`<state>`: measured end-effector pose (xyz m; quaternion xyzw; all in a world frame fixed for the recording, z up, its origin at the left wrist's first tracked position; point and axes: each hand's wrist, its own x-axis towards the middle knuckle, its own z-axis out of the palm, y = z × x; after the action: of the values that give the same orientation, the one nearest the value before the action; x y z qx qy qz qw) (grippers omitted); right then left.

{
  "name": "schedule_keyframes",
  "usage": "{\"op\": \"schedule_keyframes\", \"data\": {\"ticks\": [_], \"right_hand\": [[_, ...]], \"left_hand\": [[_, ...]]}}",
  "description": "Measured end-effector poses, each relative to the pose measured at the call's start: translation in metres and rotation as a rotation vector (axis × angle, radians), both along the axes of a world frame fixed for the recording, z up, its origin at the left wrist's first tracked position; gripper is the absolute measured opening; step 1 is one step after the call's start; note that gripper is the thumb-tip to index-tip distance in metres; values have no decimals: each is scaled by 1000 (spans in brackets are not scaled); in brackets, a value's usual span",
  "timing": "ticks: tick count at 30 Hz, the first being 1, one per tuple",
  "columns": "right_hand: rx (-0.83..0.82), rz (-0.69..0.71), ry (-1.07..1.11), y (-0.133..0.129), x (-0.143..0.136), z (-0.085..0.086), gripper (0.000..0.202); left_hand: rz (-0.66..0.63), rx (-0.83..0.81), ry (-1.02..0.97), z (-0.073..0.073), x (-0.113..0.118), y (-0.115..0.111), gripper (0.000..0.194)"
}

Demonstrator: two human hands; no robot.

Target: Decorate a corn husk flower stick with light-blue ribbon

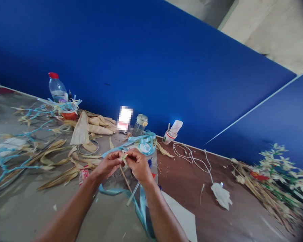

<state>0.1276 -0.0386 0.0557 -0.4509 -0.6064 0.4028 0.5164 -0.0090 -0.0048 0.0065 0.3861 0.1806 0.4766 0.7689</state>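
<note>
Near the middle of the head view, my left hand and my right hand meet, both with closed fingers. Between their fingertips they pinch a small pale flower with pointed petals. A thin brown stick slants down from below the flower; whether it is joined to the flower cannot be made out. Light blue ribbon loops on the table under and around my forearms. More blue ribbon lies coiled just beyond my right hand.
Dried husks and blue-wrapped stems spread over the left. A bottle, a glass jar and a cup stand by the blue partition. White cable and flower bunches lie right.
</note>
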Motion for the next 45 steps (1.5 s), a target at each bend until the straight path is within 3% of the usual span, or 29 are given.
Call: {"op": "schedule_keyframes", "data": {"ticks": [6,14,29,36,42,45], "right_hand": [[45,40,-19,-2,0,9,13],[29,102,105,6,0,0,11],[122,107,34,4,2,0,7],[19,177,248,9,2,-13,10],[-94,176,338,11,1,-13,14],[-185,198,406,12,5,-11,35]], "left_hand": [[-20,0,-3,-3,-2,0,19],[48,-40,-3,6,3,-3,21],[43,-15,-13,-4,4,-1,21],[24,-12,10,-3,6,-1,22],[85,3,10,-2,6,0,18],[82,-8,-17,-1,5,0,17]]}}
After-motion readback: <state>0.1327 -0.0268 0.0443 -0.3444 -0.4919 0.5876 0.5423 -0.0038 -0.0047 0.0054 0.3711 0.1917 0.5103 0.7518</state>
